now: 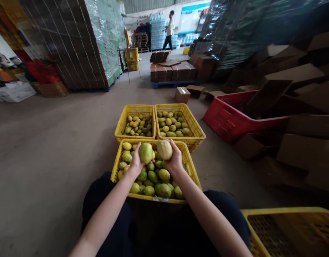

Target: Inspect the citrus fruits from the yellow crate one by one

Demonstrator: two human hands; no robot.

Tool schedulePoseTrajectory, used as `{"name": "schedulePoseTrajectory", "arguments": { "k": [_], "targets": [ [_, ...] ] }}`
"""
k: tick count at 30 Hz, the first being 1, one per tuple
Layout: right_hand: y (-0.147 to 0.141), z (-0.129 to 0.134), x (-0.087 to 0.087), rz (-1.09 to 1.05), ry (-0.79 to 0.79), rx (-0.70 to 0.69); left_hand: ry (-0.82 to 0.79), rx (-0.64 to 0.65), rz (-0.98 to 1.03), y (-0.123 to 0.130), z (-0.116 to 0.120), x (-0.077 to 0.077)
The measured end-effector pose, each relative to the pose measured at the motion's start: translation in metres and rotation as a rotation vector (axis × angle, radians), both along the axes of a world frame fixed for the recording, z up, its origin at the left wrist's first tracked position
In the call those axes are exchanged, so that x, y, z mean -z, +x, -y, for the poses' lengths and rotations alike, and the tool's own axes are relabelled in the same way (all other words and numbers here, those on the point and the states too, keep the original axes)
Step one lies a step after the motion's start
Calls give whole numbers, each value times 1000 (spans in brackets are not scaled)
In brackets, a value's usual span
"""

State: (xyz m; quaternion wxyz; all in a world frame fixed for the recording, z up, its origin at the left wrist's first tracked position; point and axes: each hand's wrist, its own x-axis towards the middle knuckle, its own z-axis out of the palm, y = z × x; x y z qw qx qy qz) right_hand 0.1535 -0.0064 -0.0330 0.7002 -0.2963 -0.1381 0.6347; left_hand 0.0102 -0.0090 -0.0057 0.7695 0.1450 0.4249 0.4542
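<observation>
My left hand [137,159] is closed round a green fruit [146,153]. Beside it, my right hand [176,157] grips a paler, yellowish fruit [165,150]. Both fruits are held up side by side, a small gap apart, over the near yellow crate [194,175]. That crate holds many green and yellow fruits [153,176], partly hidden by my hands and forearms. Just beyond stand two more yellow crates, left [121,122] and right [196,125], each with smaller-looking green and yellow fruits inside.
A red crate [223,121] with cardboard stands at the right, beside piled boxes [306,150]. Another yellow crate [287,211] is at the lower right. Behind are a small carton [182,95], cardboard stacks [183,72], wrapped pallets and a walking person [169,32].
</observation>
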Motion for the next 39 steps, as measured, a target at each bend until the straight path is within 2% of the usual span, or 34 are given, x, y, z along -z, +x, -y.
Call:
{"name": "schedulePoseTrajectory", "arguments": {
  "k": [7, 12, 17, 22, 28, 35, 39],
  "targets": [
    [0, 4, -13, -322, -149, -46, 35, -137, 399, 15, -1, -6],
    [6, 2, -21, -373, -118, -3, 16, -219, 586, 27, -1, -10],
    [12, 1, -25, -372, -73, -37, 53, -205, 607, 26, -4, -7],
    [15, -1, -26, -417, -135, -44, 68, -176, 557, 22, -9, -6],
    [14, 5, -32, -409, -131, -45, 86, -301, 543, 24, -15, -2],
    [2, 11, -23, -366, -70, -76, 137, -276, 408, 26, -10, -3],
    [-2, 11, -21, -378, -78, -83, 77, -266, 450, 26, -7, -5]
  ]
}}
